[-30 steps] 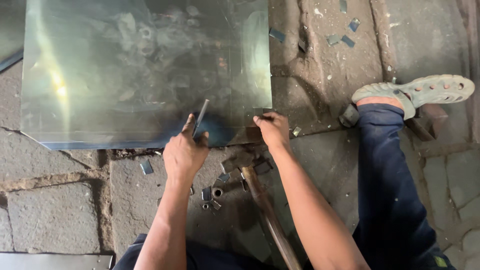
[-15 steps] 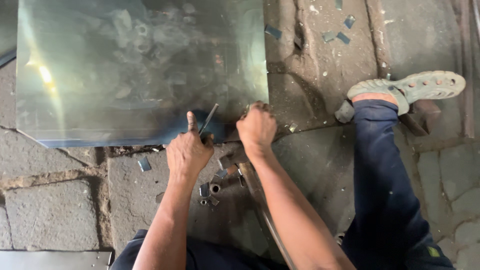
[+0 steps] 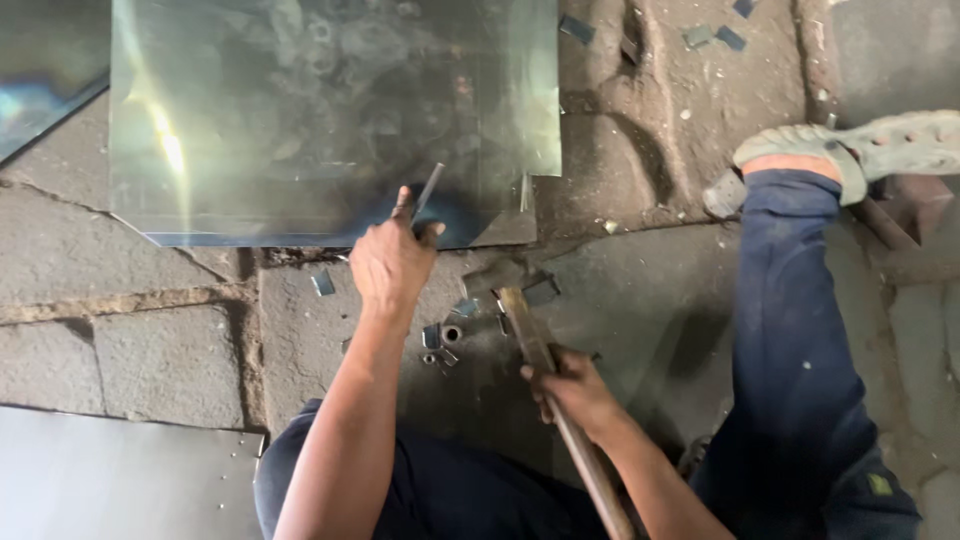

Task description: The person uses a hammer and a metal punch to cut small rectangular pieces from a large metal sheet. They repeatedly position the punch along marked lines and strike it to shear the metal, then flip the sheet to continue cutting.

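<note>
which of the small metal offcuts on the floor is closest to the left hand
The bluish square offcut just left of the left hand, below the big sheet's edge. The others lie by the hammer or far top right.

I sit on a stone floor point(image 3: 170, 360) of rough slabs with cracked joints. A big metal sheet point(image 3: 300, 110) lies flat on it toward the far edge, its near right corner notched. A second sheet point(image 3: 110, 480) lies at the near left corner, and part of a third point(image 3: 40, 95) shows at the far left. Small metal offcuts point(image 3: 323, 284) and a few rings point(image 3: 452, 333) are scattered on the floor just below the big sheet, more offcuts point(image 3: 715, 36) at the far right. My sandal point(image 3: 850, 145) rests on the floor at the right.
</note>
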